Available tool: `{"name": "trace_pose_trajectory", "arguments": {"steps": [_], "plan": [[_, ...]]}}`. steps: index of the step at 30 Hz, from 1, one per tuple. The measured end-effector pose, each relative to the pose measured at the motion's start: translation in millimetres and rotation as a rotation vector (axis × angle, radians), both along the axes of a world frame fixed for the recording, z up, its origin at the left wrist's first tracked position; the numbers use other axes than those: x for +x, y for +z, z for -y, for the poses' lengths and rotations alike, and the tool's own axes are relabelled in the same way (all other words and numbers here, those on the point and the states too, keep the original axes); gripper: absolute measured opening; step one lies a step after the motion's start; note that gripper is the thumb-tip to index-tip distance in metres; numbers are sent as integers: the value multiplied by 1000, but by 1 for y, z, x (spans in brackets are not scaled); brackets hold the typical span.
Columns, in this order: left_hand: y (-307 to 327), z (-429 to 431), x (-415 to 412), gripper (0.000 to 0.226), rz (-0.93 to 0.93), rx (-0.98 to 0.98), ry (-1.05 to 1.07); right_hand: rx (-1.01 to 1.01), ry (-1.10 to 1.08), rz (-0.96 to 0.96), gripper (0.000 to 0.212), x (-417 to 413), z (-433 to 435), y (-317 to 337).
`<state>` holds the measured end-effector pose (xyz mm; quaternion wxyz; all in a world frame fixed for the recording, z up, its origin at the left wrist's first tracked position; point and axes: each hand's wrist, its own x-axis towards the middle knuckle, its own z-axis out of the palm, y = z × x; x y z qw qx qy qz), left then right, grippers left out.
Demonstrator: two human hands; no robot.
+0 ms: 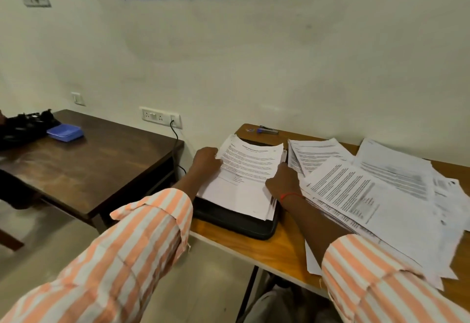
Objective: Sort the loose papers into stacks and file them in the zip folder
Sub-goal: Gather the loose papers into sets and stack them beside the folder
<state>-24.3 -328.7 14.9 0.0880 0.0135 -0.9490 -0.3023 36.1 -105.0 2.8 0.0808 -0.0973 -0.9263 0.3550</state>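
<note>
Against the pale wall (254,68), two tables side by side with a gap between them: dark wooden table (101,159) to the left, lighter wooden desk (287,241) to the right. Right half of the desk is covered by loose papers (376,195), printed sheets fanned and overlapping, some hanging past the near edge. Left end of the desk: black zip folder (236,223) lying flat, its near corner at the desk edge. On top of the folder sits a stack (244,177) of printed sheets, roughly squared and turned slightly askew. Both arms in orange-and-white striped sleeves reach to it. Left hand (204,161) grips the stack's left edge, thumb on the top sheet, fingers curled beneath. Right hand (282,182) holds the right edge, fingers bent down over it, between the stack and the loose papers. On the dark table's far corner: a black bag (23,126) with a blue box (65,132) just beside it. Wall socket (159,117) with a black cable plugged in. Stapler (267,130) at the desk's far edge. Red thread (291,195) round the right wrist.
</note>
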Motion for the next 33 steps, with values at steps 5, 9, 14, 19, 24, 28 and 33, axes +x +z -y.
{"name": "trace_pose_trajectory", "arguments": {"steps": [5, 9, 14, 19, 24, 28, 33], "plan": [[-15, 1, -7, 38, 67, -104, 27, 132, -69, 8, 37, 9, 3, -6], [-13, -6, -8, 45, 93, -92, 50, 37, -20, 6, 25, 8, 10, -4], [-14, -6, -14, 47, 139, -147, 99, -65, 12, -19, 13, 11, 2, 1], [4, -44, 0, 45, -70, -320, 86, -125, -91, -164, 26, 6, -27, 15], [10, -144, 19, 34, -88, -184, -269, 276, -128, -13, 38, -1, -130, 25], [2, -217, 24, 62, 65, -389, -486, 464, -164, 331, 73, 0, -221, 22], [-10, -242, 9, 45, 174, -298, -486, 552, -70, 477, 108, 1, -273, 11]]}}
